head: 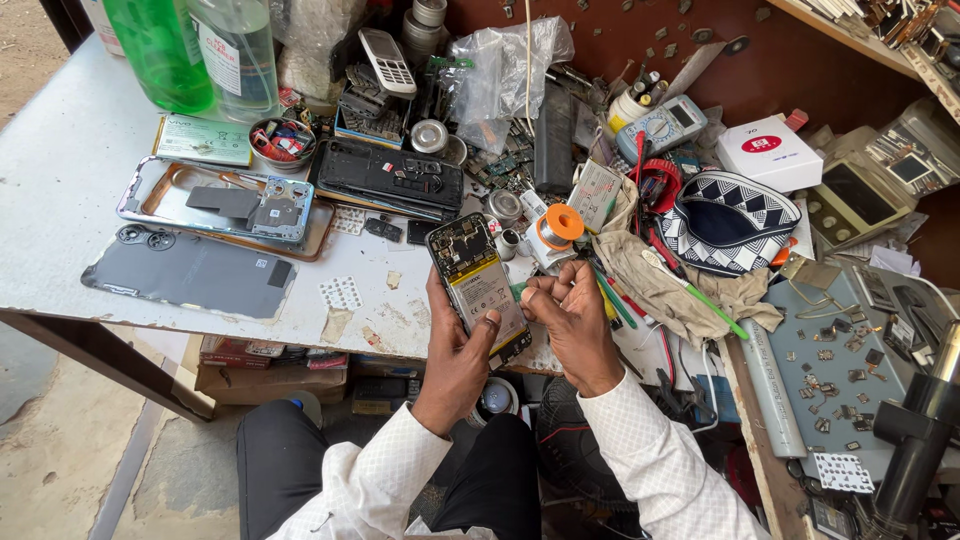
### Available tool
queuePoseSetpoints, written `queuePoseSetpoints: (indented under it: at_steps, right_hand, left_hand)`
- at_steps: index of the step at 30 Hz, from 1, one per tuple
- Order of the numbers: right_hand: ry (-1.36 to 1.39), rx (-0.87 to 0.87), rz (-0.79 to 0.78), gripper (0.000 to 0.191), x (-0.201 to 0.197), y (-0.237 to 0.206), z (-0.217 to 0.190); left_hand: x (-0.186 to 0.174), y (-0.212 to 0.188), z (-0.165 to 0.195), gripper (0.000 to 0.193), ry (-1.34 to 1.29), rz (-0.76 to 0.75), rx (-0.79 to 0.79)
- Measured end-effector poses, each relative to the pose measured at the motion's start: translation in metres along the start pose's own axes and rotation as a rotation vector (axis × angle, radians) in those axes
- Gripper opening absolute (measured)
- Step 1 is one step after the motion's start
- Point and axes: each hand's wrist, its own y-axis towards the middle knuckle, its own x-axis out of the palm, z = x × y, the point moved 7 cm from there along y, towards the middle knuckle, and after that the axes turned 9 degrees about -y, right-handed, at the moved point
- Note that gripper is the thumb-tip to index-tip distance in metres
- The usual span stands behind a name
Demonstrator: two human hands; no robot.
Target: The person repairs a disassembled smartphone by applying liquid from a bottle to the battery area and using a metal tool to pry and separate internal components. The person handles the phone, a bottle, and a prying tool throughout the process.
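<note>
My left hand [455, 352] grips an opened smartphone [478, 285] with its back cover off, so the battery and circuit board show. My thumb rests on the battery. My right hand [572, 318] sits just right of the phone with its fingers curled together near the phone's edge; whether it pinches a small part is too small to tell. Both hands hover over the front edge of the white worktable [70, 150].
A grey phone back cover [190, 270] and a phone frame [220, 205] lie at left. Another opened phone [390, 178], a solder spool [560, 225], a multimeter [662, 125], a patterned pouch [730, 220], bottles [200, 50], tools and a grey mat with small parts [830, 370] crowd the bench.
</note>
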Motion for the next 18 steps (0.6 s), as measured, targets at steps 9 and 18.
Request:
queuePoseSetpoints:
  at_steps: [9,18]
  right_hand:
    - [-0.213,-0.242,-0.053,0.054,0.008,-0.016,-0.039]
    - [0.171,0.241,-0.121,0.057,0.02,-0.047,-0.01]
  left_hand:
    - [0.0,-0.003,0.001,0.082,-0.178,0.063,0.044]
    - [0.021,-0.026,0.021,0.077,-0.287,0.075,0.078]
